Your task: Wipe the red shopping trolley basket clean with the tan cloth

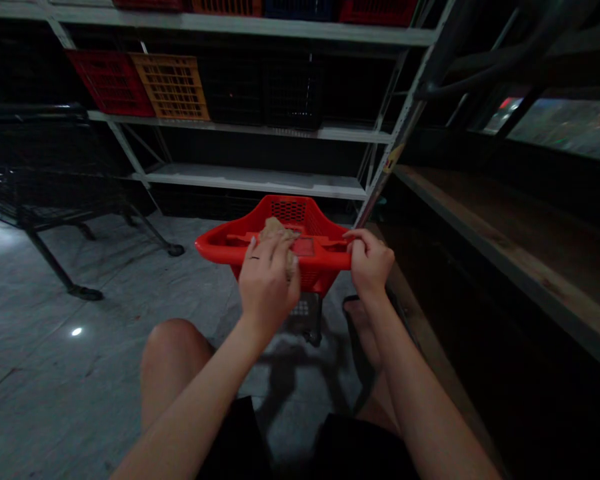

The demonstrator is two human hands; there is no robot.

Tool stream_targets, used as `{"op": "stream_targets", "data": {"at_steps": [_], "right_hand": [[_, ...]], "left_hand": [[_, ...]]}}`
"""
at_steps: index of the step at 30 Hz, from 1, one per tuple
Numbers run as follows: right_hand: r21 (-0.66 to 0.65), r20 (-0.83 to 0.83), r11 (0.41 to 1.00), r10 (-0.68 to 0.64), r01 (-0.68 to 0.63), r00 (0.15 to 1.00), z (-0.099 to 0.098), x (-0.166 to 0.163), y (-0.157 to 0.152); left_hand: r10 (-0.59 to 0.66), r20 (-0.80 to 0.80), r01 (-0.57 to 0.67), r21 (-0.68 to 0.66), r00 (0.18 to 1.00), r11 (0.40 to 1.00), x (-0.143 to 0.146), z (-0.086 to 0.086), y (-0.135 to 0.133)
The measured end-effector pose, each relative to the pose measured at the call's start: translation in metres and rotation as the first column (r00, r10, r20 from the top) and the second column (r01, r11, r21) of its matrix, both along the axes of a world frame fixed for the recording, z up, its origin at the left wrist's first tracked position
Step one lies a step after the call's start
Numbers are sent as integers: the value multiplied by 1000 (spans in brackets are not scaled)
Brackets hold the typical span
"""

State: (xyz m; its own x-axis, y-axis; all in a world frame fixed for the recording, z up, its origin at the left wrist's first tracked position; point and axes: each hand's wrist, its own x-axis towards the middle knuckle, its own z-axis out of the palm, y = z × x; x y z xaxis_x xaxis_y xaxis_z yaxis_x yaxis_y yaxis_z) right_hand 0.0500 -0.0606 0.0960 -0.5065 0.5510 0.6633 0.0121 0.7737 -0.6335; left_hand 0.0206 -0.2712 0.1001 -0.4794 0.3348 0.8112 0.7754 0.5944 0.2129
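A small red plastic shopping cart (325,267) stands on the floor between my knees and the shelving. My left hand (267,273) presses a crumpled beige cloth (275,229) against the cart's near rim, with the fingers bent over it. Part of the cloth is hidden under that hand. At the rim's right end, my right hand (373,263) is closed around the red handle edge. The cart's lower frame and a wheel show below the basket, in shadow.
A metal shelf rack (255,180) stands ahead, with a red crate (113,83), a yellow crate (173,87) and black crates. A large dark cart (50,173) is at the left. Wooden shelving (510,253) runs along the right. Grey floor tiles (105,353) lie below.
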Motion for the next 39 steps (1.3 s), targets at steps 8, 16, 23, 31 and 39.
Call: {"op": "stream_targets", "data": {"at_steps": [8, 16, 23, 31, 39], "right_hand": [[83, -82, 996, 32, -26, 996, -11, 13, 2], [166, -215, 986, 16, 21, 977, -17, 24, 11], [117, -179, 993, 17, 4, 984, -11, 19, 9], [163, -176, 987, 37, -8, 984, -15, 21, 28], [165, -255, 985, 84, -42, 963, -20, 21, 46]], "left_hand": [[-272, -8, 262, -240, 962, 935, 32, 3, 70], [-87, -100, 63, -218, 991, 974, -9, 1, -56], [38, 65, -36, -32, 997, 999, -12, 7, -33], [-208, 39, 212, -242, 977, 947, 29, 23, 83], [-162, -278, 122, -156, 947, 980, -22, -17, -29]]}}
